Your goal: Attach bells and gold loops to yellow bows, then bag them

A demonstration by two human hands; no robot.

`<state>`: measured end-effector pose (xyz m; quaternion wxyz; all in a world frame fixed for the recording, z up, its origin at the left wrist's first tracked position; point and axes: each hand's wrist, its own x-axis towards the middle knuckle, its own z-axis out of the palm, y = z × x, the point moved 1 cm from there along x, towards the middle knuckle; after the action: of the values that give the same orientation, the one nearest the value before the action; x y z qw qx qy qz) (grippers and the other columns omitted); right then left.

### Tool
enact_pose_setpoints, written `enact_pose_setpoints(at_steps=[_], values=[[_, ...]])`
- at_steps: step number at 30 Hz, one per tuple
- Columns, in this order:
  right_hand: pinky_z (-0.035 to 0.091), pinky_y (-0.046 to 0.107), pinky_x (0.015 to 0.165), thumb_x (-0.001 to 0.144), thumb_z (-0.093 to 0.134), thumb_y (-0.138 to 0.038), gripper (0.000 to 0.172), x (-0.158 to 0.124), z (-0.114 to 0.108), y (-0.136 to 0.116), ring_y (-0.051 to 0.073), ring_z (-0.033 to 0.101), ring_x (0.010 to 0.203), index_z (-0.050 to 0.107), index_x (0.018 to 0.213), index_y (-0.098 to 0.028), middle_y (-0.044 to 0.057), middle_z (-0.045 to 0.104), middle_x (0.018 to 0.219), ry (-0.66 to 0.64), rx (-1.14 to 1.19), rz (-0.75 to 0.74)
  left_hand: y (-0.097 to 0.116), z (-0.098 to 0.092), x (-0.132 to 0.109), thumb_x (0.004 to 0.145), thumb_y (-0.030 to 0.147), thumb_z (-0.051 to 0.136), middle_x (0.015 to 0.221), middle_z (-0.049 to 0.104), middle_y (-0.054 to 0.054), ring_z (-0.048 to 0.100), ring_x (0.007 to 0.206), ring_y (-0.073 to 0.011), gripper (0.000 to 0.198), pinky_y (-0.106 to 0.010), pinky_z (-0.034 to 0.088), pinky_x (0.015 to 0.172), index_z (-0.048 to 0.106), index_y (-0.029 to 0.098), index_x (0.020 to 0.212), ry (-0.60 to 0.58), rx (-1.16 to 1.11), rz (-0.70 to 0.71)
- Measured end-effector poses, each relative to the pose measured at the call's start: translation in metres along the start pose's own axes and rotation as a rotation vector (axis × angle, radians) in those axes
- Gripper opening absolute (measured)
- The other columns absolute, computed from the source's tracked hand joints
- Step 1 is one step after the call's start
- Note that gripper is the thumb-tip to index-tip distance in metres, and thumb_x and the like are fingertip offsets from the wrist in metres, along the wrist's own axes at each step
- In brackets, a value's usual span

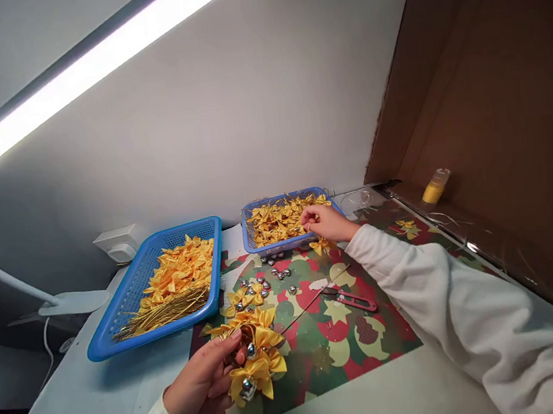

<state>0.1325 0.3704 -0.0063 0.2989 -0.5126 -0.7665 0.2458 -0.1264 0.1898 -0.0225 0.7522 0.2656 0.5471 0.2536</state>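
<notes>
My left hand [210, 380] is closed round a garland of yellow ribbon bows [256, 370] with silver bells [247, 388] among them. A thin straight wire [308, 304] runs up and right from this garland across the patterned mat. Over the right side of the small blue basket [286, 246], my right hand [326, 222] has thumb and fingers pinched together. What lies between those fingertips is too small to make out. Yellow bows with gold wire ties [278, 220] fill that basket. A single yellow bow [320, 246] is just below my right hand, by the basket's front rim.
On the left stands a larger blue basket [159, 339] of yellow bows and gold wire ties [168, 311]. Loose silver bells [281, 273] and a pink-handled cutter [351, 300] lie on the patterned mat [326, 369]. A yellow-filled bottle [436, 187] rests by the cardboard wall at right.
</notes>
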Motion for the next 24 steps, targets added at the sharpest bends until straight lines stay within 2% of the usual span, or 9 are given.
enact_pose_setpoints(at_steps=[4, 7, 9, 16, 19, 24], values=[[0.037, 0.023, 0.058, 0.071, 0.063, -0.014, 0.010, 0.010, 0.012, 0.007, 0.012, 0.048, 0.059, 0.066, 0.080, -0.014, -0.001, 0.056, 0.063, 0.043, -0.110, 0.048, -0.004, -0.001, -0.002, 0.036, 0.064, 0.079, 0.032, 0.018, 0.014, 0.014, 0.024, -0.0012, 0.059, -0.014, 0.013, 0.028, 0.046, 0.018, 0.054, 0.009, -0.036, -0.010], [0.037, 0.024, 0.059, 0.064, 0.070, -0.012, 0.004, 0.020, 0.014, 0.009, 0.013, 0.051, 0.058, 0.067, 0.067, -0.013, 0.001, 0.059, 0.059, 0.003, -0.194, 0.083, -0.010, -0.007, 0.001, 0.037, 0.063, 0.079, 0.032, 0.021, 0.014, 0.014, 0.024, -0.0009, 0.058, -0.014, 0.012, 0.028, 0.047, 0.018, 0.054, 0.007, -0.055, 0.006], [0.038, 0.025, 0.059, 0.065, 0.070, -0.012, 0.004, 0.023, 0.011, 0.007, 0.014, 0.054, 0.060, 0.068, 0.062, -0.013, 0.004, 0.062, 0.060, -0.013, -0.235, 0.085, -0.013, -0.011, 0.003, 0.037, 0.063, 0.080, 0.031, 0.020, 0.014, 0.014, 0.025, -0.0005, 0.058, -0.014, 0.012, 0.028, 0.048, 0.017, 0.053, 0.002, -0.071, 0.008], [0.040, 0.025, 0.064, 0.074, 0.064, -0.014, 0.008, 0.015, -0.005, -0.007, 0.016, 0.059, 0.070, 0.072, 0.076, -0.012, 0.008, 0.070, 0.077, 0.006, -0.283, 0.017, -0.014, -0.008, 0.004, 0.038, 0.062, 0.081, 0.029, 0.018, 0.014, 0.007, 0.028, 0.0006, 0.057, -0.014, 0.007, 0.030, 0.049, 0.016, 0.052, -0.022, -0.105, 0.037], [0.041, 0.024, 0.065, 0.076, 0.060, -0.012, 0.012, 0.012, -0.009, -0.008, 0.014, 0.059, 0.070, 0.072, 0.078, -0.012, 0.007, 0.070, 0.077, 0.015, -0.282, -0.005, -0.014, -0.006, 0.005, 0.041, 0.059, 0.081, 0.029, 0.018, 0.014, 0.005, 0.030, 0.0010, 0.055, -0.013, 0.006, 0.031, 0.050, 0.016, 0.053, -0.007, -0.113, 0.047], [0.040, 0.022, 0.063, 0.076, 0.060, -0.010, 0.011, 0.011, -0.006, -0.006, 0.013, 0.057, 0.067, 0.070, 0.074, -0.012, 0.005, 0.069, 0.073, 0.008, -0.291, -0.015, -0.020, -0.012, 0.012, 0.037, 0.061, 0.081, 0.029, 0.020, 0.014, 0.006, 0.030, 0.0011, 0.058, -0.014, 0.006, 0.031, 0.048, 0.016, 0.052, -0.018, -0.103, 0.030]])
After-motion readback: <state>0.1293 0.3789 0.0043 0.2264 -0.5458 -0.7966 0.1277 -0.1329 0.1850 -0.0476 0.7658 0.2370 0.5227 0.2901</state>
